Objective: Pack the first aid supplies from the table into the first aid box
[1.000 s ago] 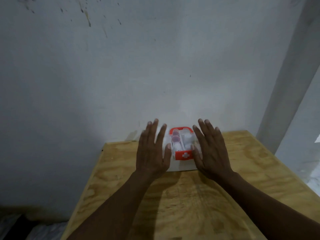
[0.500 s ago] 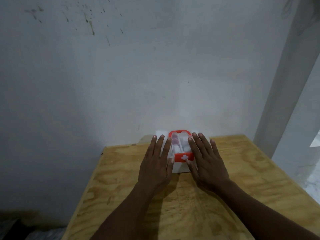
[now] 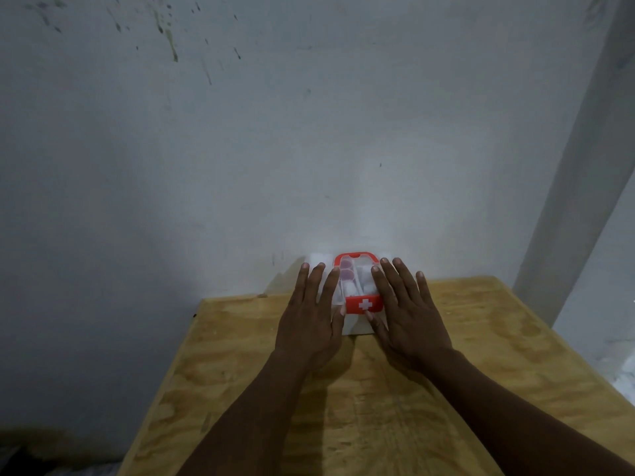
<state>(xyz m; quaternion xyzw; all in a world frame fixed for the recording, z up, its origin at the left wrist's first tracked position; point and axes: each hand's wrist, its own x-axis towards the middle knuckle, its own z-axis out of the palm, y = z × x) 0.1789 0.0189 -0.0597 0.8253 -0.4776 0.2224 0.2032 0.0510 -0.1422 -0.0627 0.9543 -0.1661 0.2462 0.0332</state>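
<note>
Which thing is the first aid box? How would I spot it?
Find the wooden table against the grey wall. At its far edge, the left hand and right hand lie flat on either side of the first aid box. It is the only see-through white case with a red handle and a red latch bearing a white cross.

One sign, no readable words.
We see a white cross on the red latch (image 3: 364, 304) at the front of the first aid box (image 3: 357, 324); we can read no letters, numbers or brand names anywhere else.
</note>
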